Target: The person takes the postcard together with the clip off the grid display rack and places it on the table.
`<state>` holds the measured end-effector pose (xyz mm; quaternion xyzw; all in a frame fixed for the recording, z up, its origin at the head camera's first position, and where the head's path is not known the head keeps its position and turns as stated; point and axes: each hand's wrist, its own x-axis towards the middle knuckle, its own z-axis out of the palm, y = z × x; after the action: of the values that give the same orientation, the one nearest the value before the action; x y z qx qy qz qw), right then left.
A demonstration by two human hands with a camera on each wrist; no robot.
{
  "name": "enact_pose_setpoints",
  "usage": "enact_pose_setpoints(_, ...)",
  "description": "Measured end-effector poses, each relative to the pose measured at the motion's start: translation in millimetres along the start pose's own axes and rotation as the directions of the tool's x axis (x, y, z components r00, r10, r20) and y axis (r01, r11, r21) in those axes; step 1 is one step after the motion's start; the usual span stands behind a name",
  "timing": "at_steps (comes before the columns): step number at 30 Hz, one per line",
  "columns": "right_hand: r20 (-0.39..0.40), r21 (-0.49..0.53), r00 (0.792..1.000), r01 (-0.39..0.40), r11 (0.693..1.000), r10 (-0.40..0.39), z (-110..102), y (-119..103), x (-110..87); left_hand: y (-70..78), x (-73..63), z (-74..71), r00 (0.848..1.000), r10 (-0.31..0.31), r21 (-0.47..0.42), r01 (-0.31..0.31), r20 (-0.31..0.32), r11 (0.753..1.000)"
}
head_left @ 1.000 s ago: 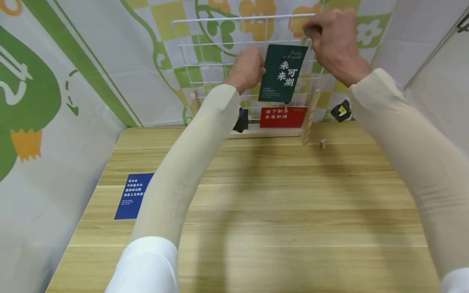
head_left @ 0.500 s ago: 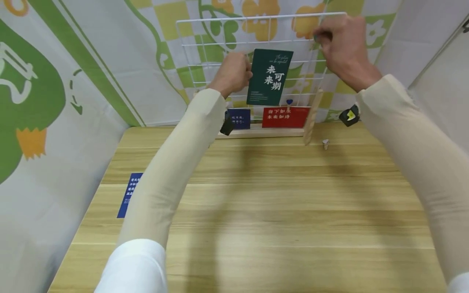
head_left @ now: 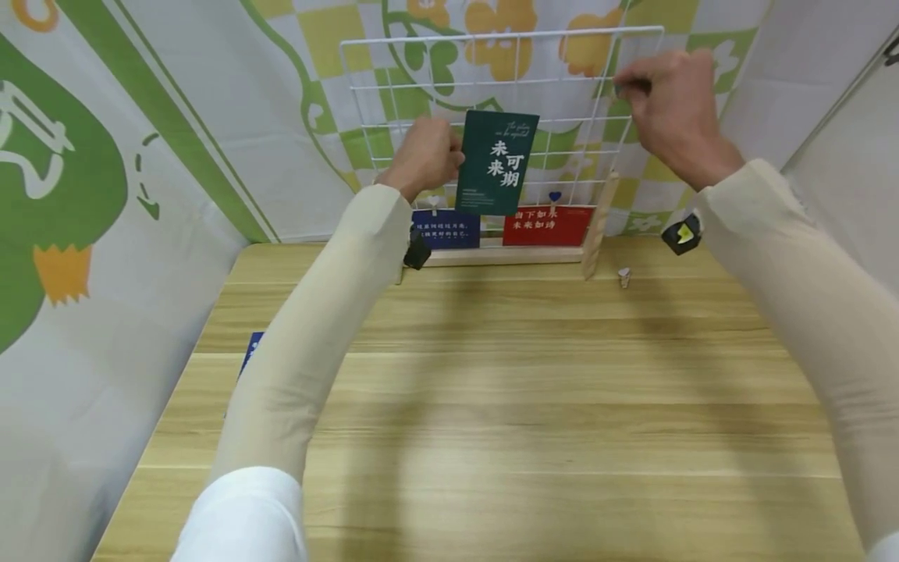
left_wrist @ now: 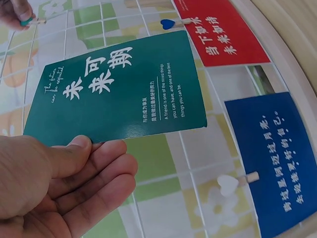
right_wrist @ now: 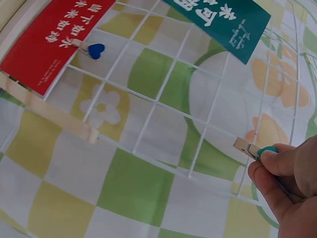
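Observation:
My left hand [head_left: 424, 156] pinches a dark green card [head_left: 497, 162] by its left edge, thumb in front, before the white wire grid [head_left: 502, 35]. White lettering covers the card's face. My right hand [head_left: 676, 109], by the grid's upper right side, pinches a small wooden clothespin [right_wrist: 246, 148] by its end with the teal decoration. Low on the grid hang a red card [head_left: 544, 226], under a clothespin with a blue heart [left_wrist: 168, 24], and a blue card [left_wrist: 277, 153], under one with a white heart [left_wrist: 228, 185].
The grid stands in a wooden base [head_left: 506, 256] at the back of the wooden table [head_left: 548, 375]. A loose clothespin [head_left: 624, 277] lies right of the base. Another blue card [head_left: 251, 347] lies at left, mostly behind my left forearm. Patterned cloth [head_left: 309, 94] hangs behind.
My left hand has carried the green card left and down, away from my right hand. My right hand has moved right and slightly down with the clothespin.

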<state>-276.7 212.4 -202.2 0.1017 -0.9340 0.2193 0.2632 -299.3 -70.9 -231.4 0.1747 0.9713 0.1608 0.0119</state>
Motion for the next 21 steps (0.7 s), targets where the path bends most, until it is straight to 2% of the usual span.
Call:
enact_pose_setpoints(4,0.044,0.001,0.999,-0.025,1.0,0.025,2,5,-4.3,-10.9,-6.2,1.7,1.0,0.021,-0.003,-0.021,-0.019,1.0)
enact_pose_setpoints(6,0.06,0.013,0.998,-0.032,0.999,0.031,2,8,-6.4,-15.6,-8.8,2.1,1.0,0.005,-0.021,-0.005,-0.012,1.0)
enact_pose_setpoints(11,0.034,0.032,0.998,0.047,0.998,-0.048,9,14,-14.6,-26.2,-16.9,2.5,0.999,-0.038,-0.032,0.038,0.002,0.999)
enact_pose_setpoints(14,0.057,0.037,0.997,0.045,0.998,-0.047,11,17,-19.1,-29.2,-21.7,2.8,0.998,-0.055,-0.057,0.056,0.014,0.997)
enact_pose_setpoints(18,0.118,0.05,0.993,0.007,0.999,-0.013,13,20,-23.7,-34.1,-27.0,5.0,0.998,-0.049,-0.078,0.051,0.031,0.996)
enact_pose_setpoints(21,0.115,0.049,0.993,0.032,0.998,-0.037,15,23,-27.3,-39.7,-29.8,8.2,0.999,-0.035,-0.076,0.038,0.032,0.996)
